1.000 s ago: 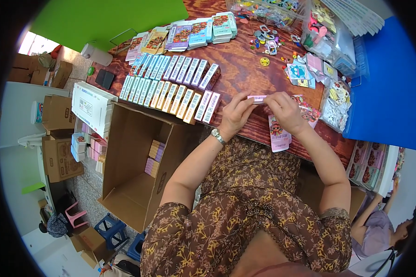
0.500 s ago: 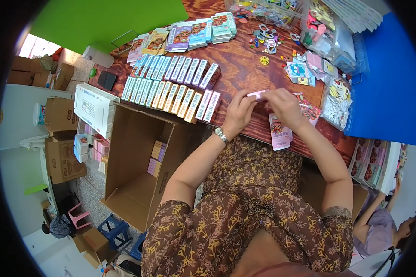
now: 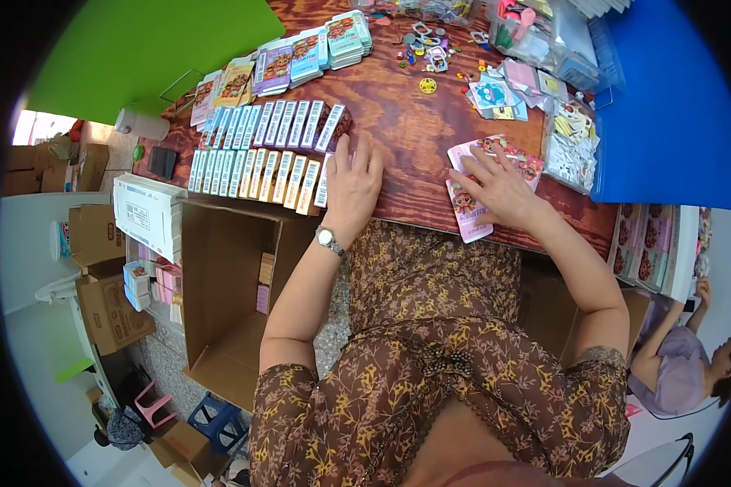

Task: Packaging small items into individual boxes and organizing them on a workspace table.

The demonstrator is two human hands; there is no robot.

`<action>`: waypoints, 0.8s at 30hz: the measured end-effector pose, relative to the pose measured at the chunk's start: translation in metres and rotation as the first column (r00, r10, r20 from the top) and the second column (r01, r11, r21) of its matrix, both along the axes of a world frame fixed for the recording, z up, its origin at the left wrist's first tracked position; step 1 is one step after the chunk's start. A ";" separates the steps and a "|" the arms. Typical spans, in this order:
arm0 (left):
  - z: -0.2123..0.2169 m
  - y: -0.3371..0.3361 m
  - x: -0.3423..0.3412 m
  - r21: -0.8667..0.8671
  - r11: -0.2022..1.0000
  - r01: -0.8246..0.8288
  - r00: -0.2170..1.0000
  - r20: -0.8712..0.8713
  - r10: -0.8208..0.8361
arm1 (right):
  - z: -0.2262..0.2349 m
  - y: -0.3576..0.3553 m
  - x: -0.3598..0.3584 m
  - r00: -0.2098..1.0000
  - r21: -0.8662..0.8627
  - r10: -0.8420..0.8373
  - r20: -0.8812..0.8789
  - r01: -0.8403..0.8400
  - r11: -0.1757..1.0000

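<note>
My left hand (image 3: 354, 191) is at the right end of the near row of small boxes, its fingers curled down round a small pink box that they mostly hide. Beside it a pink box (image 3: 323, 183) stands in the row, next to orange boxes (image 3: 284, 178). My right hand (image 3: 499, 188) lies with spread fingers over flat pink cartons (image 3: 472, 223) printed with cartoon figures. A pink printed packet (image 3: 531, 169) shows just beyond that hand.
Stacks of flat cartons (image 3: 307, 55) fan out at the back left. Small charms (image 3: 437, 58) are scattered at the back. Clear tubs (image 3: 571, 150) line the right side. Below the table's left edge stands a cardboard box (image 3: 219, 284). A co-worker (image 3: 674, 365) is at far right.
My hands have parted. The left brought the small pink box over to the row's end; the right came down onto the flat cartons. The whole view has shifted slightly.
</note>
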State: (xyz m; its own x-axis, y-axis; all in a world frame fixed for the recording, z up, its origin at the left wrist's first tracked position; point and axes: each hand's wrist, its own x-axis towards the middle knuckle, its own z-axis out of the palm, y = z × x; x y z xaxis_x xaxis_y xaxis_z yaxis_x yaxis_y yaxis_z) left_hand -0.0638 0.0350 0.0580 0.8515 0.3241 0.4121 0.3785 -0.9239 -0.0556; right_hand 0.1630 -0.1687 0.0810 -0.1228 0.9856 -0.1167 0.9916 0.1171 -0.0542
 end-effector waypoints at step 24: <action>-0.003 -0.066 0.058 -0.643 0.606 0.468 0.756 0.647 0.102 | 0.020 0.051 0.000 -0.052 -0.443 -0.446 -0.894 0.259 0.858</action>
State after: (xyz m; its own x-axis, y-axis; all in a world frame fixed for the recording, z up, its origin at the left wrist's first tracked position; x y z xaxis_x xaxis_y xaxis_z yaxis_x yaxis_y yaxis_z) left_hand -0.0053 -0.0311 0.0555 0.6069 0.6082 0.5116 -0.1212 -0.5653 0.8159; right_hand 0.1633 -0.1179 0.1011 0.1492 0.9301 -0.3355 -0.0738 -0.3279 -0.9418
